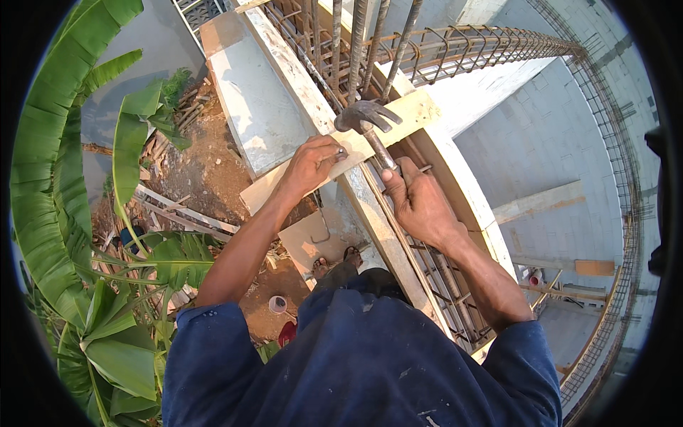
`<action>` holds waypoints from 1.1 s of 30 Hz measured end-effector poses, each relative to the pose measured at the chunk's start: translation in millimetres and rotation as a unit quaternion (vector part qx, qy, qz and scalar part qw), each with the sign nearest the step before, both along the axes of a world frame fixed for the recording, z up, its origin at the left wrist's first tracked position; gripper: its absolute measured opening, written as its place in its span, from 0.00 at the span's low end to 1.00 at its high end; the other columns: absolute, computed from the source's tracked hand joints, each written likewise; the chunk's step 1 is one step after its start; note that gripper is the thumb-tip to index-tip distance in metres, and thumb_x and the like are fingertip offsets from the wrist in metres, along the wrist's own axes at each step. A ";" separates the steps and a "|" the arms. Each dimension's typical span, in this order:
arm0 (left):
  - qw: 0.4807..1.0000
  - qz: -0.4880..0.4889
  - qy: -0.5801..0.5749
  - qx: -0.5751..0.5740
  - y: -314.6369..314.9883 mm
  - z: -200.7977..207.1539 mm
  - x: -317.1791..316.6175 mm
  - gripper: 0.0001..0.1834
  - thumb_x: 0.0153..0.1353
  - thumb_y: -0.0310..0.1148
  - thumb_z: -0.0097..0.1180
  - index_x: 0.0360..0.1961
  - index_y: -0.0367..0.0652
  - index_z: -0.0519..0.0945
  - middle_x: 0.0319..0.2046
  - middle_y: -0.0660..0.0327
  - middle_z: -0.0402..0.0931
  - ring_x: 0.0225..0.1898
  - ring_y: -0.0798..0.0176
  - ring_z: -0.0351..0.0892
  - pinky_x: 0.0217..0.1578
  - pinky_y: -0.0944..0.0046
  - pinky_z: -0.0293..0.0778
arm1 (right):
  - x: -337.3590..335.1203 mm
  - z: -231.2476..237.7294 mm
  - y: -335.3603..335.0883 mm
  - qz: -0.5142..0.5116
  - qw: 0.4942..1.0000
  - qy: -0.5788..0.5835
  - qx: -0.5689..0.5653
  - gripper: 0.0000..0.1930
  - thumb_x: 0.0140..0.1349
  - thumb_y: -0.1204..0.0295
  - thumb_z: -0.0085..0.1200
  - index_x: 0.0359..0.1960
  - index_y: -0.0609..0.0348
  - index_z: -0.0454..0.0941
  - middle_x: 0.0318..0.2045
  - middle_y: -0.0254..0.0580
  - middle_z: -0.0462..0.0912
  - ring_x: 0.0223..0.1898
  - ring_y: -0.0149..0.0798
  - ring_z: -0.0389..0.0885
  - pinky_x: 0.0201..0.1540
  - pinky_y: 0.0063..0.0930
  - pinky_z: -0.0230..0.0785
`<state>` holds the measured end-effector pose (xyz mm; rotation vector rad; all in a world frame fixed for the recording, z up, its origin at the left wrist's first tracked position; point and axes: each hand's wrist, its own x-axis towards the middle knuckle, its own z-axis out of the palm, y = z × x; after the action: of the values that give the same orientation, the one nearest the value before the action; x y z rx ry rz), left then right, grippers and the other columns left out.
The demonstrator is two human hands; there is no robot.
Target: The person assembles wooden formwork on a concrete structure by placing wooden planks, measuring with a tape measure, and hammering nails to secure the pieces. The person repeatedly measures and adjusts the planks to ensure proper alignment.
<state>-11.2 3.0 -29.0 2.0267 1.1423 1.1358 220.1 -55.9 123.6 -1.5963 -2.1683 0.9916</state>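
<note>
A claw hammer (378, 142) is in my right hand (425, 206), which is wrapped round its handle. Its dark steel head hangs over a pale wooden board (388, 132). That board lies crosswise over the two side boards of a long timber form. My left hand (313, 165) rests on the same board, to the left of the hammer head. Thumb and forefinger there are pinched on a small dark nail (341, 153), mostly covered by the fingertips. The hammer head is apart from the nail.
Steel rebars (358, 50) rise just beyond the board, and a rebar cage (455, 53) runs off to the right. Below on the left are bare soil (213, 167) and banana leaves (46, 164). My feet (321, 267) stand beside the form. A grey block wall (548, 142) is at right.
</note>
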 end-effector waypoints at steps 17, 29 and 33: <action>0.985 -0.040 0.161 0.043 57.6 25.9 -32.8 0.22 0.72 0.40 0.44 0.45 0.32 0.82 0.47 0.49 0.79 0.52 0.48 0.76 0.58 0.55 0.68 | 40.3 -86.3 -103.5 -0.329 0.918 0.216 -0.038 0.20 0.63 0.60 0.63 0.44 0.68 0.79 0.26 0.34 0.79 0.32 0.28 0.75 0.40 0.27 0.68; 0.928 -0.171 0.311 0.115 124.5 22.2 -15.1 0.17 0.69 0.38 0.49 0.39 0.31 0.81 0.39 0.50 0.79 0.45 0.46 0.74 0.51 0.52 0.66 | -12.6 -128.9 -109.0 -0.418 0.888 0.069 0.177 0.16 0.60 0.62 0.62 0.33 0.66 0.79 0.25 0.49 0.79 0.33 0.49 0.73 0.41 0.46 0.63; 0.923 -0.204 0.308 0.106 135.1 19.3 -12.7 0.17 0.69 0.36 0.49 0.36 0.29 0.81 0.34 0.48 0.80 0.39 0.44 0.75 0.46 0.52 0.69 | -16.7 -131.9 -110.0 -0.419 0.887 0.052 0.188 0.14 0.58 0.63 0.63 0.33 0.63 0.80 0.23 0.43 0.78 0.32 0.44 0.69 0.42 0.40 0.58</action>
<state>-23.9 138.1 -9.7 2.7373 0.8067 0.4285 203.4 -165.9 -8.3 -1.9141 -1.2371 0.3400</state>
